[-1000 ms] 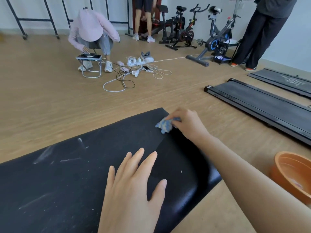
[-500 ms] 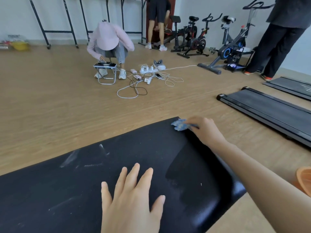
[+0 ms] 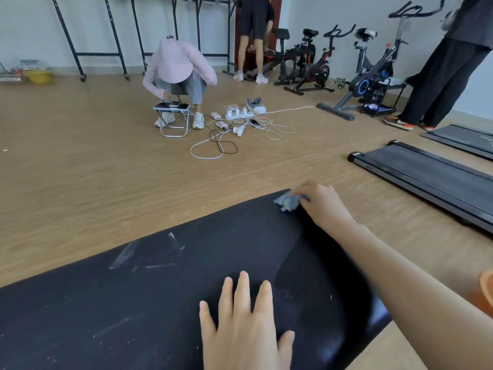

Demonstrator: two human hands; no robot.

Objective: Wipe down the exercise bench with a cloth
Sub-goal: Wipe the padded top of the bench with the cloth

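A person wipes the far corner of a black padded exercise bench (image 3: 165,297) with a small blue cloth (image 3: 287,202) in a home-gym room.

The right hand (image 3: 324,203), arm stretched across the pad, pinches the bunched cloth in closed fingers against the bench's far edge, while the left hand (image 3: 245,324) lies flat on the near part of the pad, fingers spread and holding nothing. Pale dusty streaks (image 3: 125,255) mark the pad left of the hands. Beyond, on the wood floor, lie tangled charging cables (image 3: 226,134), walking pads (image 3: 426,174) and exercise bikes (image 3: 370,76); an orange basin's rim (image 3: 486,287) shows at right.
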